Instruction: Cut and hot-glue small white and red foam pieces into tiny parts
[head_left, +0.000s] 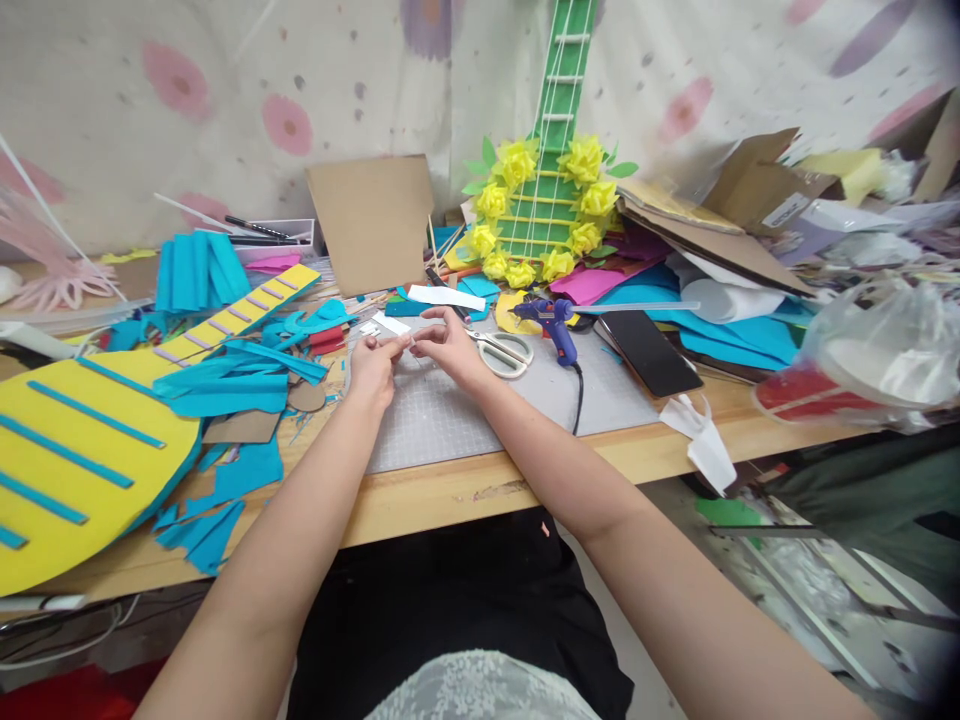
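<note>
Small pale piece: just left of the frame's centre, between your fingertips (410,343); too small and blurred to tell its exact shape.
Fingertip work: you seem to be at a fine handling step, both hands meeting at this one piece — the next move likely calls for a light, steady pinch, so that it neither bends nor slips.
Left hand: narrow, your left hand (373,368) appears to pinch the piece between thumb and forefinger, the other fingers curled in.
Right hand: narrow at the tips, your right hand (455,352) comes in from the right with its other fingers raised; whether it grips the piece or only touches it, you cannot tell.
White strip: the paper strip (447,297) lies just above your right hand in the frame.
Grey mat: the cutting mat (442,430) spreads beneath both hands on the counter (420,500).
Scissors and glue gun: right of centre, the scissors (504,354) lie near your right wrist — the blue glue gun (556,330) is farther right.
</note>
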